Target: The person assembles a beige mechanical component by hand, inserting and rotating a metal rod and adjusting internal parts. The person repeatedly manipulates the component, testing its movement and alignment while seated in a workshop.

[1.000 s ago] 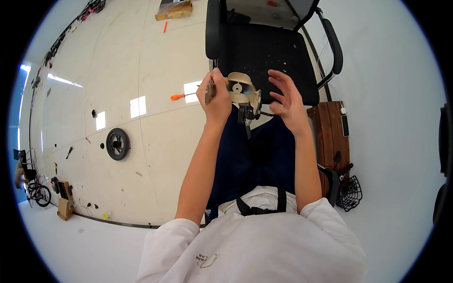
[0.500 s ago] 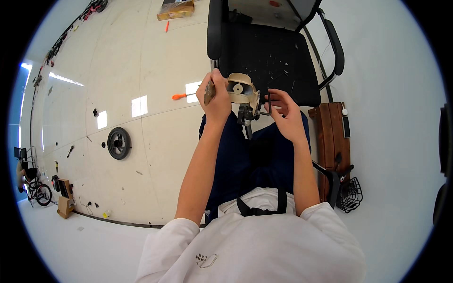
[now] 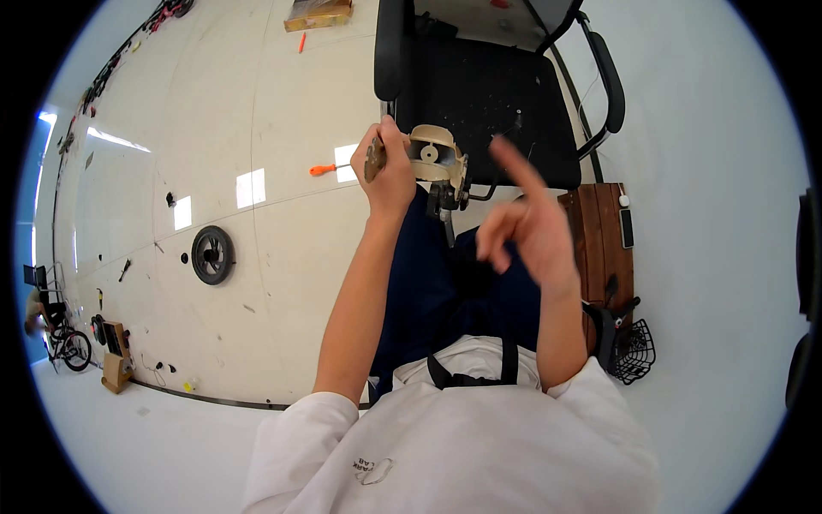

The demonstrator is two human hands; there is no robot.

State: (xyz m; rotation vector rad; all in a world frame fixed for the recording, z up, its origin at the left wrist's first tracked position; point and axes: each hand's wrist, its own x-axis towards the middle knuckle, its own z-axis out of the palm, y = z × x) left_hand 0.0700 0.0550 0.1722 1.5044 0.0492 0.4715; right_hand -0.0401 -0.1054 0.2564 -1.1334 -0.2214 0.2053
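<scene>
I see the beige, curved, hard-shelled part (image 3: 429, 155) clasped at its left side by the left hand (image 3: 394, 176). The right hand (image 3: 535, 236), loosely spread, is near the black L-shaped rod (image 3: 488, 197); unsupported, the rod could slip.

The right hand (image 3: 535, 231) is blurry, most of all its pointing finger. The left hand (image 3: 392, 176) covers some of the tan part (image 3: 434, 137), so you can't see if the brown piece (image 3: 375, 159) poking out joins it. The orange screwdriver's (image 3: 322, 170) tip is hard to see near that hand. The top edge cuts off the chair (image 3: 479, 86) and the box (image 3: 318, 14). The bottom edge cuts off the shirt (image 3: 479, 445). Crumbs (image 3: 489, 110) on the seat are too tiny to name.
</scene>
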